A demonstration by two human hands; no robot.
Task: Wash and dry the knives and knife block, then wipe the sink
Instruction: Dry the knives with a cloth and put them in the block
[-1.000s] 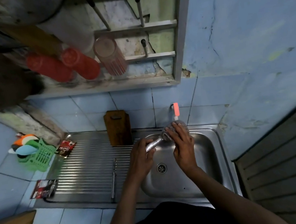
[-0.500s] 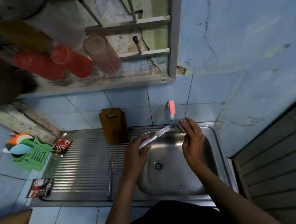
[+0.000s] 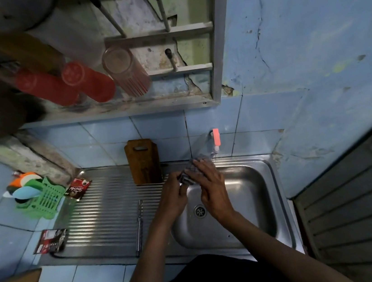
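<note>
I can barely make out the knife (image 3: 183,179): only a short bit of bright metal shows between my two hands, over the far left corner of the sink (image 3: 279,199), and the rest is covered by a dark cloth (image 3: 196,166). My left hand (image 3: 173,198) is curled around the knife's near end; whether that end is handle or blade I cannot tell. My right hand (image 3: 211,185) lies over the cloth, fingers bent down onto it, gripping it around the metal. The cloth's far end sits just below the pink tap (image 3: 215,137).

The steel basin is smooth with rounded corners, its drain (image 3: 200,210) showing between my wrists, and the right half of the bowl is open. Left of it runs the ribbed draining board (image 3: 109,212), with a second knife (image 3: 139,227) lying lengthwise near the basin's edge. The brown wooden block (image 3: 143,161) stands upright at the board's far edge against the blue tiles. A green plastic basket (image 3: 44,202) sits far left on the tiled counter.
</note>
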